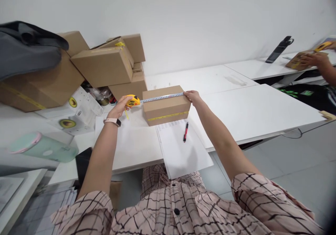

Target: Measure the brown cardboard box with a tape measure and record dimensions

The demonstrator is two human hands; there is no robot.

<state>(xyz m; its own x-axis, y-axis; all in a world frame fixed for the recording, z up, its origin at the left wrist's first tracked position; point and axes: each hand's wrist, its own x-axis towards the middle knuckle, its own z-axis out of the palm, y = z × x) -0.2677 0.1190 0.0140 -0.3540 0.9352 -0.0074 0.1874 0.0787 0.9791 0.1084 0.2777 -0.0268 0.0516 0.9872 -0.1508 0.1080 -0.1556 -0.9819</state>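
Observation:
A closed cardboard box with yellow tape along its front lies on the white table. My left hand is closed around a yellow tape measure just left of the box. The measure's blade is drawn out across the top of the box to its right edge. There my right hand pinches the blade's end against the box. In front of the box lie white paper sheets, with a red and black pen on top.
Stacked cardboard boxes and a grey bag fill the left side. A mint-green tumbler stands near the left edge. At far right, another person's hand rests on a small box, near a dark bottle.

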